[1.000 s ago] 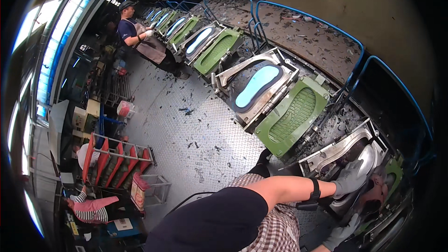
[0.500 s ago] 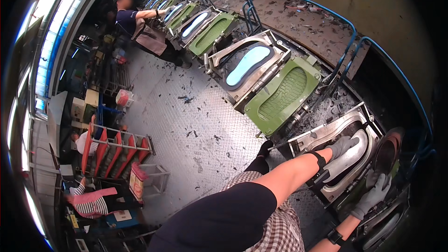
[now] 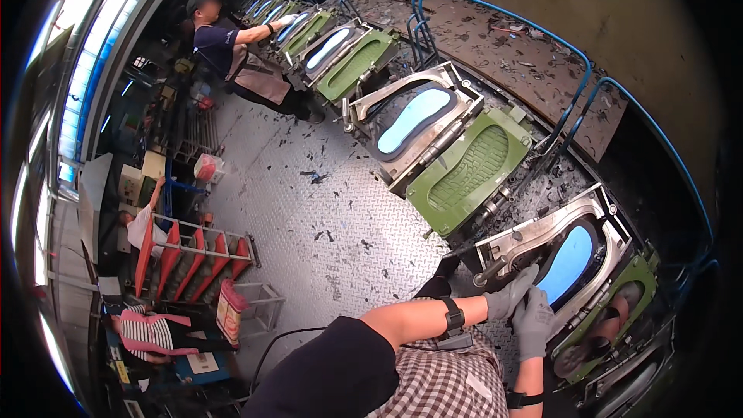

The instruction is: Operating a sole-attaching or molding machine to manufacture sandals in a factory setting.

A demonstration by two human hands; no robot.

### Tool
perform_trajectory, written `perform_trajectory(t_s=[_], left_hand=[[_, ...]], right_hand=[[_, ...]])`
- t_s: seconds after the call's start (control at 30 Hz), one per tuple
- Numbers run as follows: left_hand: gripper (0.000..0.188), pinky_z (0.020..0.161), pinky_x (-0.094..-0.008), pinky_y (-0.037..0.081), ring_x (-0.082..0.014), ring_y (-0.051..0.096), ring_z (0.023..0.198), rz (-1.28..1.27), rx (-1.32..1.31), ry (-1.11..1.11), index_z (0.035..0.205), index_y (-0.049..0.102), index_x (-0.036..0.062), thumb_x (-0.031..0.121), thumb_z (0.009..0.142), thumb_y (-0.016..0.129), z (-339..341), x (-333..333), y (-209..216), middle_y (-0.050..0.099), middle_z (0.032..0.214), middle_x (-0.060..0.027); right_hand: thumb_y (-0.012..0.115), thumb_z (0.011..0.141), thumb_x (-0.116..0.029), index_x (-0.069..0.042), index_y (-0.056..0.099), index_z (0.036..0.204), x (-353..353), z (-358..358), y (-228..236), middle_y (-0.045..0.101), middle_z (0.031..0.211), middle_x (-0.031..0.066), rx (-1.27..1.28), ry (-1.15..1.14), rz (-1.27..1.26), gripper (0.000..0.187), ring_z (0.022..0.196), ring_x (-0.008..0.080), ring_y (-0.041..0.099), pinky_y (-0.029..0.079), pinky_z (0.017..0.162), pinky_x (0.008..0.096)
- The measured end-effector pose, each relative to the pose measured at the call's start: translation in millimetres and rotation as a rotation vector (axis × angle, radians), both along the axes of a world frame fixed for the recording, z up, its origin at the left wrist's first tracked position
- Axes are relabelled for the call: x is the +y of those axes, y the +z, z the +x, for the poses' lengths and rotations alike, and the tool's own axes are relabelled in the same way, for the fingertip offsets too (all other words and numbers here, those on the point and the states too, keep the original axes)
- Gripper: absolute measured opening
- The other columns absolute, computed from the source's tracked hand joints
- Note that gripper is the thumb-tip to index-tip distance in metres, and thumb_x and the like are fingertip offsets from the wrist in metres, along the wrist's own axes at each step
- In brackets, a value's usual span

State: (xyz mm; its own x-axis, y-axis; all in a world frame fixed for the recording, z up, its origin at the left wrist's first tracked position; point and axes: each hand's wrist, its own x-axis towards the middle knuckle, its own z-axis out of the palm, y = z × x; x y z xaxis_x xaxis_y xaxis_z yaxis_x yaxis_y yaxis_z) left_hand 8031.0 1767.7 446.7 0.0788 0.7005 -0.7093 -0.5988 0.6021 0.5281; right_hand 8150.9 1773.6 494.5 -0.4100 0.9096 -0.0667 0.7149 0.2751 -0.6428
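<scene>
My left hand (image 3: 511, 294), in a grey glove, is at the near end of a blue insole-shaped piece (image 3: 569, 259). My right hand (image 3: 534, 321), gloved alike, presses against it from the right. Both hands' fingers are drawn together; whatever lies between them is hidden. The blue piece sits with a dark border inside a silver metal mould frame (image 3: 600, 205), which is hinged to a green mould half (image 3: 641, 272). On that green half rests a dark brown, shiny sole-shaped piece (image 3: 607, 325).
Ahead stands another opened mould with a blue insole (image 3: 414, 120) and green half (image 3: 468, 170), with several more beyond. Blue tube rails (image 3: 507, 11) run behind them. A co-worker (image 3: 232, 54) stands at far moulds. Dark scraps litter the metal floor (image 3: 333, 209). A red-shelved rack (image 3: 197, 251) stands left.
Both hands have drawn back toward me and come together. The mould piece under my left hand looked silver; its place now shows blue. The brown piece, raised before, lies on the green half.
</scene>
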Motion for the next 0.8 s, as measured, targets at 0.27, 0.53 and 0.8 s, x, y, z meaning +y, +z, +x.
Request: perform_trajectory(t_s=[0.27, 0.53, 0.8], left_hand=[[0.088, 0.107, -0.0388, 0.046, -0.0323, 0.057, 0.127, 0.297, 0.633, -0.216, 0.153, 0.031, -0.0048, 0.041, 0.091, 0.073, -21, 86, 23, 0.054, 0.140, -0.0268], [0.083, 0.099, -0.0339, 0.053, -0.0231, 0.060, 0.118, 0.509, 0.209, -0.224, 0.155, 0.035, 0.0023, 0.021, 0.087, 0.078, -16, 109, -2, 0.059, 0.136, -0.0146], [0.078, 0.098, -0.0314, 0.052, -0.0208, 0.062, 0.113, 0.542, 0.306, -0.198, 0.154, 0.039, 0.0000, 0.012, 0.086, 0.077, 15, 151, -7, 0.063, 0.131, -0.0137]], right_hand=[[0.059, 0.100, -0.023, 0.001, 0.044, 0.149, 37, 20, -7, 0.059, 0.136, 0.0231, 0.298, -0.460, -0.240, 0.056, 0.116, 0.0311, 0.064, 0.051, 0.098, 0.0410], [0.066, 0.087, -0.010, 0.013, 0.033, 0.150, 52, 19, -41, 0.062, 0.104, 0.0118, 0.570, -0.617, -0.502, 0.075, 0.088, 0.0140, 0.060, 0.051, 0.075, 0.0281], [0.062, 0.086, -0.010, -0.001, 0.044, 0.149, 76, 26, -29, 0.064, 0.113, 0.0147, 0.232, -0.720, -0.100, 0.067, 0.086, 0.0226, 0.062, 0.052, 0.083, 0.0355]])
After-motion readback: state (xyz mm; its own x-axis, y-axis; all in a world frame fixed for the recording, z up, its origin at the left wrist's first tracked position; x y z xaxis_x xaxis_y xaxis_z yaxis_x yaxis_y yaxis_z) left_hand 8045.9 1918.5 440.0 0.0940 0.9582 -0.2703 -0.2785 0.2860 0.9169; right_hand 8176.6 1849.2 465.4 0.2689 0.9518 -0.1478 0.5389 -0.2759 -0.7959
